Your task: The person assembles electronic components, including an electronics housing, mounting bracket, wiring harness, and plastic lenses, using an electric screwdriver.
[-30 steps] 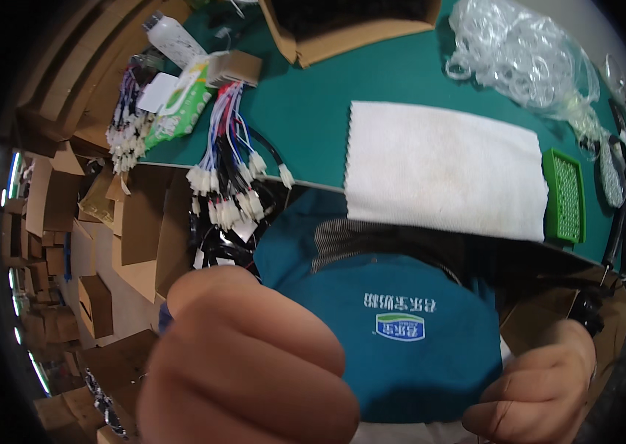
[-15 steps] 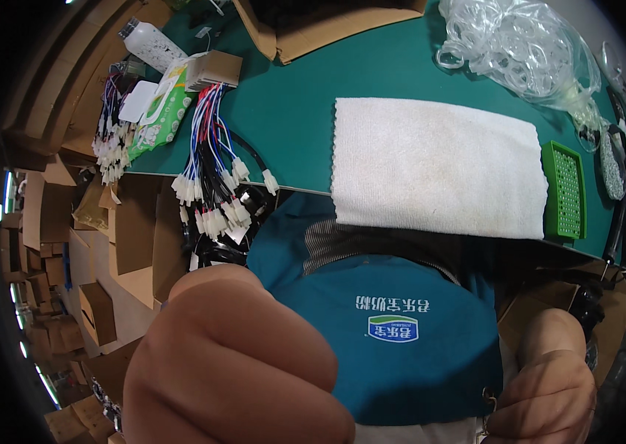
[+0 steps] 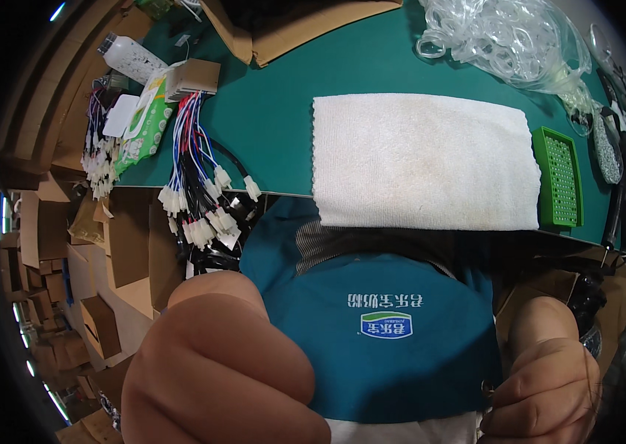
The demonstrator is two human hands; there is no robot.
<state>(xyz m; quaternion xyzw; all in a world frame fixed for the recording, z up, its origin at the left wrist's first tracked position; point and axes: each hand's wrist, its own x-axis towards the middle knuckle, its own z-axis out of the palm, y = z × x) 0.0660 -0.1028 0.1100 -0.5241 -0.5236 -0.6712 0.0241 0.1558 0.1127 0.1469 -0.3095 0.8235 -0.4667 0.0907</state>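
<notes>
Left hand (image 3: 217, 362) and right hand (image 3: 542, 396) curled by teal apron (image 3: 394, 370), can't tell if either grip holds anything; keep apron flat, hands level.

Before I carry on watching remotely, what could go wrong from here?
The wire bundle hangs over the front edge of the green table; a passing sleeve might snag its white connectors and drag it off.

The white cloth also overhangs that edge, above the teal apron, so leaning in could shift it.

The left grip blocks much of the lower-left view, so a slip there could go unseen.
</notes>
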